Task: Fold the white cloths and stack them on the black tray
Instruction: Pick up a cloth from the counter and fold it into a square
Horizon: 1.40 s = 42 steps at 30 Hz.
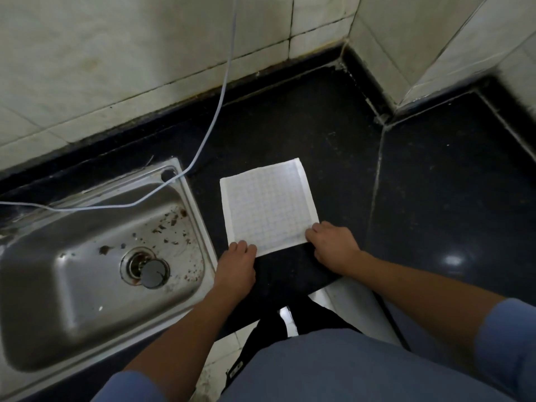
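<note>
One white cloth (268,206) with a faint grid pattern lies flat on the black counter (319,126), just right of the sink. My left hand (237,266) grips its near left corner, fingers curled over the edge. My right hand (330,245) grips its near right corner in the same way. Both hands sit at the cloth's near edge, close to the counter's front. No black tray is in view.
A steel sink (58,271) with a black drain plug (153,273) fills the left. A thin pale cable (214,111) hangs down the tiled wall (116,53) and crosses the sink rim. The counter turns a corner at the right, past a tiled pillar (420,39).
</note>
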Motion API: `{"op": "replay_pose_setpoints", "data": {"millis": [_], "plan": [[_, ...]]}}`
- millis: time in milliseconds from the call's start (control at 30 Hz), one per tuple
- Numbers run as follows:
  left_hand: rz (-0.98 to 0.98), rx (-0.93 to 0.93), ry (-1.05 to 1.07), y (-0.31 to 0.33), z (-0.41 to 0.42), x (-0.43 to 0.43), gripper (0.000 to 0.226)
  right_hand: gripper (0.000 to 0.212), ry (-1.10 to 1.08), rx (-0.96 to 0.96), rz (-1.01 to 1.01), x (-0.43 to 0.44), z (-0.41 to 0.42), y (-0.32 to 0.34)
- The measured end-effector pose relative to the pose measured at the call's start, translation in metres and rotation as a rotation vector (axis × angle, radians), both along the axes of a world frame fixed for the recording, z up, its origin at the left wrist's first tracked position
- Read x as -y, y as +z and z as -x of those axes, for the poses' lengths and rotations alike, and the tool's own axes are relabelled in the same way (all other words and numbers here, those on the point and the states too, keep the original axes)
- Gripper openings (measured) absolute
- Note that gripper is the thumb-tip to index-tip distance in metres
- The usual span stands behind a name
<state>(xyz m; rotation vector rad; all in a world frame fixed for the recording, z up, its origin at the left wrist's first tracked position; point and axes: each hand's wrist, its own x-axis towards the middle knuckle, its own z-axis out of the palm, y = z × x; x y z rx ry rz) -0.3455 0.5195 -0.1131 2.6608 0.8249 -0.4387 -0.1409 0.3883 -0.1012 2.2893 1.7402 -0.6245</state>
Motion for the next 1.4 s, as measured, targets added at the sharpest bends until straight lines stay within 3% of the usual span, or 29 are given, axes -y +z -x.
{"op": "replay_pose_setpoints", "data": {"millis": [233,500,667,733,867,1067,1167,1267,1400], "plan": [[-0.012,-0.089,-0.079,0.001,0.002,-0.003,0.018,0.025,0.060,0.009,-0.037,-0.001,-0.003,0.001],[0.049,0.016,-0.093,0.007,0.013,-0.009,0.014,0.022,0.079,0.060,0.024,-0.018,-0.003,0.004],[0.068,-0.010,-0.159,0.013,0.033,-0.008,0.014,0.020,0.042,-0.055,-0.044,0.004,-0.007,-0.003],[0.099,0.019,-0.165,0.013,0.042,-0.006,0.014,0.026,0.022,-0.087,-0.037,0.018,-0.008,-0.004],[0.074,-0.015,-0.171,0.007,0.042,-0.003,0.036,0.053,-0.061,-0.198,-0.100,0.034,-0.008,0.004],[0.056,-0.025,-0.153,0.000,0.030,-0.004,0.016,0.029,-0.144,-0.307,-0.232,0.032,-0.016,0.024],[0.164,0.034,-0.084,0.006,0.030,-0.012,0.008,0.025,-0.196,-0.346,-0.204,0.027,-0.021,0.029],[0.383,0.005,0.054,0.021,0.024,-0.035,0.012,0.008,-0.291,-0.356,-0.175,0.015,-0.031,0.033],[0.378,0.025,0.159,0.033,0.003,-0.077,0.012,0.009,-0.371,-0.350,-0.196,-0.018,-0.050,0.033]]}}
